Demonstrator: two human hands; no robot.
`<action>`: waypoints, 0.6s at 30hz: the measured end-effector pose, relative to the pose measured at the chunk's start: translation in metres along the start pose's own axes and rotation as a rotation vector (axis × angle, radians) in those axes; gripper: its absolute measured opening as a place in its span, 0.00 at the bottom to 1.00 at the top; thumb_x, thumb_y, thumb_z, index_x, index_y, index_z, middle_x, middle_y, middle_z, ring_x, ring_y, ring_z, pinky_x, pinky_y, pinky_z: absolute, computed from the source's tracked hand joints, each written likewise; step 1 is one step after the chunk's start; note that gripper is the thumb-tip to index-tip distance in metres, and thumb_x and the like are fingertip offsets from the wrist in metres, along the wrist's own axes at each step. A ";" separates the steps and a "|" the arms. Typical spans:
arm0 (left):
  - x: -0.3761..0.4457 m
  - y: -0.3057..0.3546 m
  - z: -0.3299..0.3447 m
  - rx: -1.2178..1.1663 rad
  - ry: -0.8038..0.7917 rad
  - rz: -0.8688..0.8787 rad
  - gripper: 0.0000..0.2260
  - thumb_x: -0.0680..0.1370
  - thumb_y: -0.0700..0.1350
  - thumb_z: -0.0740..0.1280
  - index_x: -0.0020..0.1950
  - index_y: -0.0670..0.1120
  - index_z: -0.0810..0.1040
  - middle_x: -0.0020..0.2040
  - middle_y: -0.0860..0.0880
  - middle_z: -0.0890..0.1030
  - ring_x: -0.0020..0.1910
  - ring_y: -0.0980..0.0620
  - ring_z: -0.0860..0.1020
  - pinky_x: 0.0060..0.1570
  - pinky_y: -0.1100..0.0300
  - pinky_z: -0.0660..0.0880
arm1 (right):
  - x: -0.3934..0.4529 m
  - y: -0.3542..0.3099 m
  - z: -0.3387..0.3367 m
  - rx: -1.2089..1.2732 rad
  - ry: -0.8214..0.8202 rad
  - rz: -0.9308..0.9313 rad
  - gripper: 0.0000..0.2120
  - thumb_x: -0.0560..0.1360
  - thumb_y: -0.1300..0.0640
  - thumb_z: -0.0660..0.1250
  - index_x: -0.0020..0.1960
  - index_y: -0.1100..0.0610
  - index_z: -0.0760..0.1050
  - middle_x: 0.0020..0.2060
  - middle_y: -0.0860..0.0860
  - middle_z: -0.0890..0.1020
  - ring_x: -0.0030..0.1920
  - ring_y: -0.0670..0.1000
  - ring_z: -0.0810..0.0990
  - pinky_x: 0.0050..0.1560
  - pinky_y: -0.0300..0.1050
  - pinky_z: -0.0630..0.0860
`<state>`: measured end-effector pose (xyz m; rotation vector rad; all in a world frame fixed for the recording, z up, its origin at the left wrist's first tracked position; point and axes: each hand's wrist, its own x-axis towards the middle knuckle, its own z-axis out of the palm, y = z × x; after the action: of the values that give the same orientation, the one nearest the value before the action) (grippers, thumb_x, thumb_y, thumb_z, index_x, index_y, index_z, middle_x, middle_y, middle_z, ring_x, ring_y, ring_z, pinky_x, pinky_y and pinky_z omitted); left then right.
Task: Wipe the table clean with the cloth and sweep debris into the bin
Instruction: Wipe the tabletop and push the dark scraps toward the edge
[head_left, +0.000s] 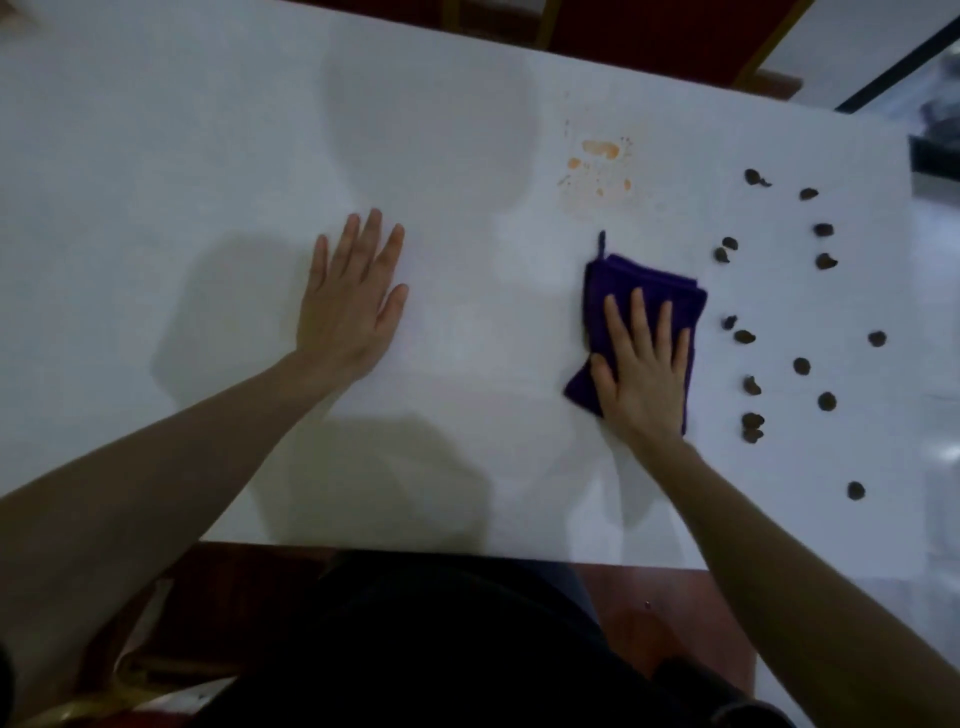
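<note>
We press our right hand (641, 371) flat on the purple cloth (644, 301) right of centre, left hand (348, 306) flat on the white table (156, 156), brown debris (779, 332) scattered right, orange stain (600, 163) above, bin unidentifiable.

The white tabletop (208, 156) runs out of view at the left edge. The right hand (641, 374) covers the near half of the folded purple cloth (644, 283), hiding that part. Small dark bits of debris (802, 366) to the right are too blurred to identify (shells or husks, cannot tell). A dark shape (935, 156) at the right edge is cut off and unclear. Both forearms leave the frame at the bottom corners.
</note>
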<state>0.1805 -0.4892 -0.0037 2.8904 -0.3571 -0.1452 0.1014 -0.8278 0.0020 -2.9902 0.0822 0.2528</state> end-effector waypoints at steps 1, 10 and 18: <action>0.015 0.005 -0.002 0.002 0.000 0.021 0.27 0.84 0.54 0.50 0.82 0.49 0.51 0.82 0.46 0.50 0.81 0.46 0.47 0.78 0.45 0.43 | -0.009 -0.011 0.003 -0.002 -0.003 -0.025 0.31 0.80 0.42 0.49 0.81 0.48 0.50 0.80 0.51 0.51 0.79 0.61 0.46 0.77 0.65 0.46; 0.086 0.001 0.006 0.101 -0.035 -0.010 0.28 0.84 0.57 0.44 0.82 0.49 0.45 0.82 0.48 0.46 0.81 0.48 0.45 0.78 0.44 0.43 | 0.048 -0.094 0.010 -0.036 -0.070 -0.377 0.30 0.81 0.40 0.49 0.81 0.45 0.48 0.81 0.49 0.51 0.80 0.59 0.44 0.77 0.64 0.44; 0.085 0.001 0.006 0.097 -0.005 0.004 0.28 0.83 0.57 0.45 0.82 0.49 0.49 0.82 0.48 0.50 0.81 0.48 0.49 0.78 0.44 0.45 | 0.114 -0.016 -0.013 0.001 0.035 -0.013 0.31 0.79 0.37 0.49 0.80 0.43 0.50 0.80 0.48 0.53 0.80 0.57 0.48 0.77 0.62 0.45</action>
<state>0.2612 -0.5127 -0.0155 2.9849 -0.3810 -0.1388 0.2165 -0.8190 -0.0025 -2.9935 0.0664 0.1982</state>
